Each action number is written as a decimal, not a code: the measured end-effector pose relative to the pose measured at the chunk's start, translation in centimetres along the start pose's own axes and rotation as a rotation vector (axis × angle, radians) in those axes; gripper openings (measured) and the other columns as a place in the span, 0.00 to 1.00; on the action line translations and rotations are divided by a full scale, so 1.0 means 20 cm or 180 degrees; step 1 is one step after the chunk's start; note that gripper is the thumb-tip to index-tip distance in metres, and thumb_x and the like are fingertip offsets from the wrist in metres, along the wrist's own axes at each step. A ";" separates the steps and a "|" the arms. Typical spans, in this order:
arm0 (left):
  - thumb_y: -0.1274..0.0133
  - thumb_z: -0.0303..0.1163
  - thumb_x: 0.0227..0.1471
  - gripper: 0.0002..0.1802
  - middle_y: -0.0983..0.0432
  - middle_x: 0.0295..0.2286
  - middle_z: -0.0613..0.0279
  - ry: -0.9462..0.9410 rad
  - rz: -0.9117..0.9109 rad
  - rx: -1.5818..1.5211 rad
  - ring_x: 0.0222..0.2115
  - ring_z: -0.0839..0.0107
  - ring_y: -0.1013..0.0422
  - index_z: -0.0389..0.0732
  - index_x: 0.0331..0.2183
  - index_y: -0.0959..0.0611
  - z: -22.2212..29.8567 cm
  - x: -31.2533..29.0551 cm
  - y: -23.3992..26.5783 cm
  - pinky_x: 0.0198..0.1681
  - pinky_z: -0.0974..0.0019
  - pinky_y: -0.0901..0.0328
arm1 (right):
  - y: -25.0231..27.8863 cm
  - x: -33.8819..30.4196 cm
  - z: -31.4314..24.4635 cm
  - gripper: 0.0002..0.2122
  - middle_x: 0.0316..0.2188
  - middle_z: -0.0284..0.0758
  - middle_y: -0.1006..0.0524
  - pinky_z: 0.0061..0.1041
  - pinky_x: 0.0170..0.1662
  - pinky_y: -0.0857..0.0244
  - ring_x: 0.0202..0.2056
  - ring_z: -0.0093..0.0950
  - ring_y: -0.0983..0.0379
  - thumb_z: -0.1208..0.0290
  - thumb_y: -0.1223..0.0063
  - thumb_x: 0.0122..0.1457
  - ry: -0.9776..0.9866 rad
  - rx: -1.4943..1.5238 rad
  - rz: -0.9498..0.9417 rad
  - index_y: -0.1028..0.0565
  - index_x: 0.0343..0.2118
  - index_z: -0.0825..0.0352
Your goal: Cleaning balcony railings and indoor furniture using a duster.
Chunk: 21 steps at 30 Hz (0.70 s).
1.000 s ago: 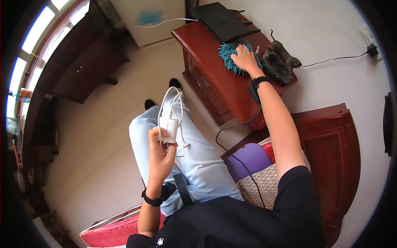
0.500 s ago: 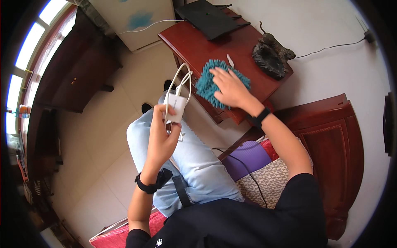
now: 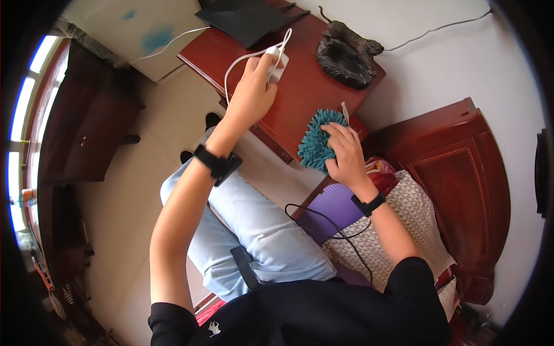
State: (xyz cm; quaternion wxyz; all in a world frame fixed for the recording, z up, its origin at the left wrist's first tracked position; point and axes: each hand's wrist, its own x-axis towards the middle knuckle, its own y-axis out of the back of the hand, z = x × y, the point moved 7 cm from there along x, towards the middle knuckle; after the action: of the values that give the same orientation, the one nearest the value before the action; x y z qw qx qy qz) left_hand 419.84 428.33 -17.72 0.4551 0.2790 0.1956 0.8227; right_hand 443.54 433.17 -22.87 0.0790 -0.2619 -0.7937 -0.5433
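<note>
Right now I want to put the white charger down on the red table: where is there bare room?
Bare wood lies on the red table between the left hand with the white charger and the dark figurine. Another strip runs along the near edge, left of the teal duster. It is crowded at the far end under the black laptop and around the right hand.

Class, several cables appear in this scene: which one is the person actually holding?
The white cable, gripped with its white adapter by the left hand above the red table; the black cable lies untouched over the purple cushion.
</note>
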 end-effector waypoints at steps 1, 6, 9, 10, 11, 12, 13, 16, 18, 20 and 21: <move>0.52 0.20 0.48 0.22 0.32 0.45 0.45 -0.0004 -0.0031 -0.0019 0.43 0.50 0.32 0.42 0.48 0.28 -0.03 0.06 -0.05 0.48 0.59 0.35 | -0.01 -0.01 0.02 0.09 0.51 0.44 0.24 0.45 0.59 0.43 0.57 0.44 0.33 0.78 0.53 0.40 -0.0034 -0.0011 -0.0003 0.31 0.28 0.71; 0.50 0.22 0.48 0.28 0.34 0.46 0.41 0.0320 -0.0422 -0.0005 0.47 0.44 0.33 0.46 0.53 0.29 -0.19 0.23 -0.34 0.53 0.55 0.36 | 0.02 -0.07 0.27 0.08 0.42 0.43 0.20 0.35 0.52 0.35 0.48 0.39 0.26 0.76 0.57 0.44 -0.1055 0.1501 0.0886 0.31 0.27 0.73; 0.49 0.23 0.47 0.30 0.35 0.47 0.40 0.0430 -0.0625 -0.0030 0.46 0.44 0.32 0.47 0.55 0.29 -0.28 0.27 -0.49 0.54 0.55 0.36 | -0.07 -0.27 0.54 0.13 0.34 0.35 0.21 0.28 0.40 0.31 0.34 0.30 0.24 0.74 0.61 0.53 -0.2189 0.4270 0.1758 0.23 0.35 0.68; 0.47 0.24 0.48 0.31 0.35 0.47 0.40 0.0271 -0.0413 -0.0047 0.46 0.44 0.32 0.46 0.56 0.30 -0.29 0.28 -0.50 0.54 0.55 0.36 | -0.09 -0.32 0.60 0.13 0.34 0.35 0.21 0.30 0.42 0.30 0.35 0.31 0.24 0.72 0.60 0.53 -0.2680 0.4780 0.2322 0.23 0.37 0.68; 0.46 0.25 0.48 0.32 0.36 0.48 0.40 0.0113 -0.0196 -0.0065 0.46 0.44 0.32 0.46 0.56 0.30 -0.31 0.30 -0.49 0.54 0.56 0.36 | -0.12 -0.38 0.63 0.14 0.34 0.35 0.21 0.32 0.43 0.29 0.36 0.32 0.24 0.71 0.59 0.53 -0.3170 0.5269 0.2902 0.23 0.38 0.67; 0.46 0.25 0.48 0.32 0.36 0.48 0.40 0.0111 -0.0198 -0.0071 0.46 0.44 0.32 0.46 0.56 0.30 -0.32 0.32 -0.49 0.54 0.56 0.36 | -0.10 -0.37 0.63 0.16 0.41 0.37 0.21 0.39 0.49 0.29 0.43 0.37 0.24 0.68 0.57 0.52 -0.2911 0.5593 0.2898 0.24 0.42 0.67; 0.45 0.26 0.49 0.33 0.36 0.49 0.40 0.0103 -0.0167 -0.0077 0.47 0.44 0.32 0.45 0.58 0.31 -0.33 0.34 -0.49 0.54 0.56 0.36 | -0.09 -0.37 0.63 0.16 0.41 0.37 0.21 0.39 0.49 0.29 0.43 0.37 0.24 0.68 0.57 0.52 -0.2911 0.5589 0.2895 0.24 0.42 0.67; 0.43 0.29 0.50 0.36 0.38 0.53 0.39 -0.0075 -0.0129 0.0144 0.51 0.44 0.33 0.44 0.60 0.33 -0.32 0.35 -0.48 0.56 0.56 0.36 | -0.07 -0.44 0.71 0.24 0.52 0.39 0.25 0.45 0.60 0.37 0.55 0.42 0.30 0.64 0.54 0.48 -0.2922 0.5806 0.3204 0.25 0.50 0.65; 0.41 0.30 0.51 0.37 0.39 0.55 0.39 -0.0233 -0.0105 0.0416 0.53 0.45 0.34 0.44 0.61 0.34 -0.28 0.34 -0.42 0.57 0.55 0.37 | -0.09 -0.50 0.81 0.25 0.52 0.39 0.25 0.45 0.60 0.37 0.54 0.42 0.29 0.64 0.54 0.47 -0.3027 0.5835 0.3295 0.25 0.50 0.65; 0.41 0.31 0.50 0.39 0.44 0.60 0.33 -0.0359 -0.0154 0.0412 0.58 0.36 0.39 0.46 0.63 0.36 -0.22 0.26 -0.35 0.59 0.49 0.38 | -0.05 -0.47 0.86 0.26 0.52 0.40 0.24 0.46 0.59 0.36 0.54 0.43 0.29 0.63 0.54 0.47 -0.3018 0.5769 0.3470 0.26 0.51 0.65; 0.41 0.31 0.50 0.39 0.44 0.60 0.33 -0.0365 -0.0149 0.0413 0.58 0.36 0.39 0.46 0.63 0.36 -0.18 0.21 -0.28 0.59 0.49 0.38 | -0.05 -0.44 0.90 0.26 0.52 0.40 0.24 0.46 0.59 0.36 0.54 0.43 0.29 0.63 0.54 0.47 -0.3009 0.5770 0.3470 0.26 0.51 0.65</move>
State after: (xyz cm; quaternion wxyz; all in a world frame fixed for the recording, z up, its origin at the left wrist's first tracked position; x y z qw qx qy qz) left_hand 419.30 434.52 -22.49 0.4656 0.3499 0.2285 0.7801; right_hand 453.46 446.30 -34.41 0.1569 -0.5936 -0.6242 0.4831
